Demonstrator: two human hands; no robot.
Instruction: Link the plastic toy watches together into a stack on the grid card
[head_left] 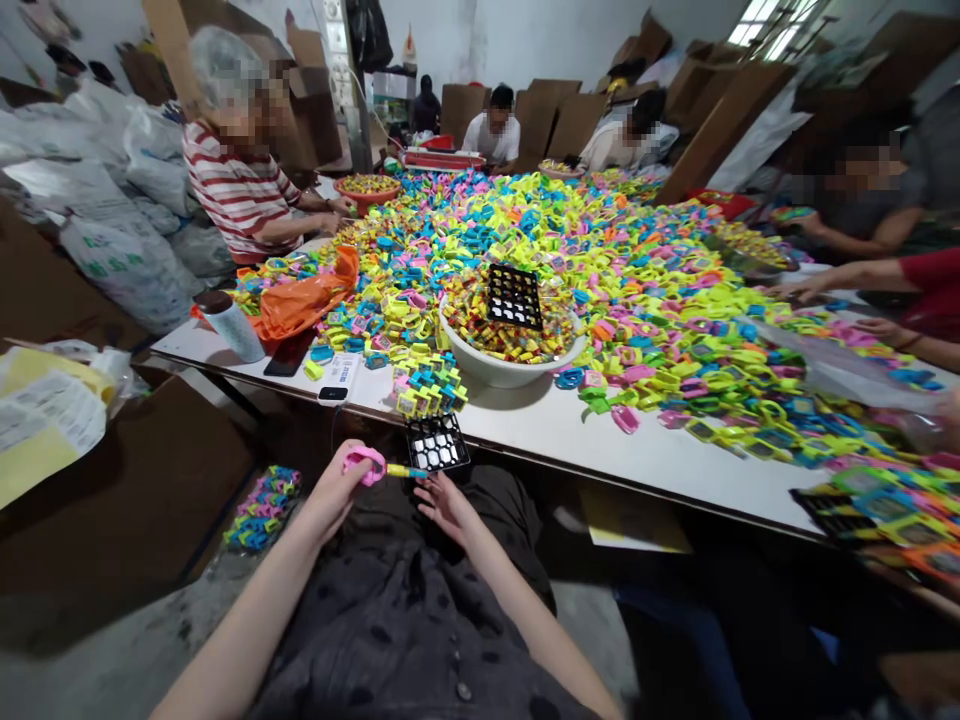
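My left hand (339, 492) is closed on a pink toy watch (365, 464), held over my lap. From the watch a small yellow-and-blue tube (406, 471) sticks out to the right. The far end of this tube meets the fingertips of my right hand (448, 507), whose other fingers are spread. Just beyond my hands, a black tray (437, 443) with round white-looking cells leans at the table's near edge. Behind it stands a block of yellow, blue and pink toy watches (429, 386).
A white bowl (504, 372) of small wrapped pieces holds another black tray (514, 296). Colourful toy watches (637, 290) are heaped across the white table (570, 428). A cup (234, 328), an orange bag (311, 297) and a phone (289, 355) lie left. Several people sit around.
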